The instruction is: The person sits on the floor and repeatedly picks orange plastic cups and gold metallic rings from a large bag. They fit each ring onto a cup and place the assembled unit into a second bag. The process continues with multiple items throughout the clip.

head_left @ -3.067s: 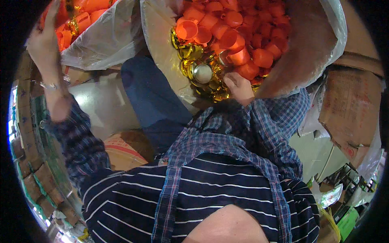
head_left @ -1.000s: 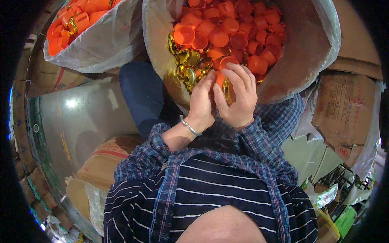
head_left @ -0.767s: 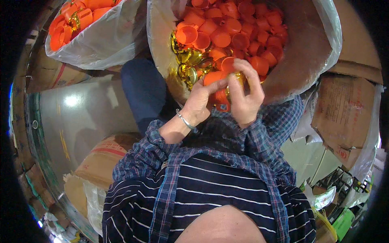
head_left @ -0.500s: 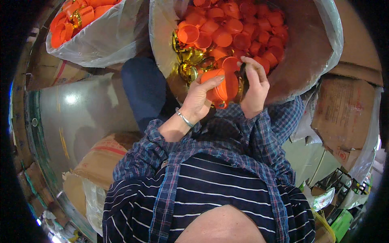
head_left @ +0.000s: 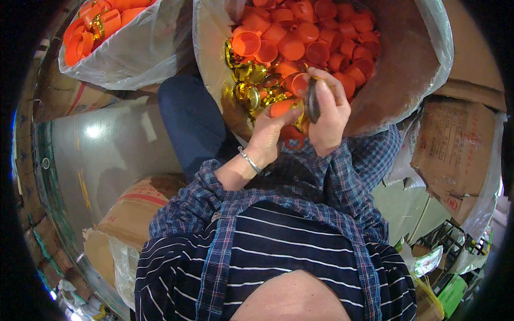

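Note:
My left hand point(head_left: 266, 135) is closed around an orange plastic cup point(head_left: 281, 108), held tilted in front of me. A looped orange handle point(head_left: 294, 142) shows below its fingers. My right hand point(head_left: 330, 113) grips a round, dark-faced disc point(head_left: 312, 101) on edge, close to the cup. I cannot tell whether disc and cup touch. Just beyond both hands, several shiny gold round pieces point(head_left: 243, 72) lie on the left side of a large plastic-lined container. Many orange cups point(head_left: 293, 48) with handles are heaped in its far part.
The container's plastic-lined wall point(head_left: 415, 69) curves around at the right. At upper left stands another plastic-lined container point(head_left: 134, 61) with orange cups and gold pieces. Cardboard boxes point(head_left: 450, 155) stand at the right, and another carton point(head_left: 134, 208) is by my left elbow.
The cup in my left hand has tilted and now shows less of its side. My right hand has turned, bringing the dark face of the disc into view.

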Motion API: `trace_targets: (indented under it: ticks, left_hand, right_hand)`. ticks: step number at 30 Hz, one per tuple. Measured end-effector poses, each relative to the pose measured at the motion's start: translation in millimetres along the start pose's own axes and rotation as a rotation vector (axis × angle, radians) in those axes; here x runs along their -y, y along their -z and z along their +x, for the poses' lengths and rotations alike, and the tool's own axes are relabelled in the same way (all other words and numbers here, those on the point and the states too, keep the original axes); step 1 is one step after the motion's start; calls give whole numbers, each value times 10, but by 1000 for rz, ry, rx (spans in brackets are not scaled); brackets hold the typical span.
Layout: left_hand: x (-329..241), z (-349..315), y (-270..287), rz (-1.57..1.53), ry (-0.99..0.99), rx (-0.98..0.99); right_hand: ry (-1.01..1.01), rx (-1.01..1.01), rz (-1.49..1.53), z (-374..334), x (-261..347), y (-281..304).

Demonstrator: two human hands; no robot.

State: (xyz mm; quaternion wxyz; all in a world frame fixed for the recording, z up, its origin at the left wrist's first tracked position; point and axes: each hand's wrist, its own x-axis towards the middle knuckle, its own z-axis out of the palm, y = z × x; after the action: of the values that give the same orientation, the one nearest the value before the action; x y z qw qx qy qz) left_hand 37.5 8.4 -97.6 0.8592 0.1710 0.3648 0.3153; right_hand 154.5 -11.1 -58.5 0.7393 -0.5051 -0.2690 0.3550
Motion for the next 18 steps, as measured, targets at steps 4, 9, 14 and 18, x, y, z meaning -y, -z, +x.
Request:
trace_targets:
  ticks: [4,9,14,18]
  left_hand:
    - [-149,13,-10,79,-173,11]
    - [-235,-82,-76,415,-346,34]
    - [-314,-167,-162,25,-162,26]
    - [-366,-256,-206,-24,-188,88]
  right_hand:
    - [40,-63,-439,169,19,218]
    - [27,222,-558,-27,-63,222]
    - [464,271,-794,-248,-97,39]
    - [538,304,-770,-222,-9,-19]
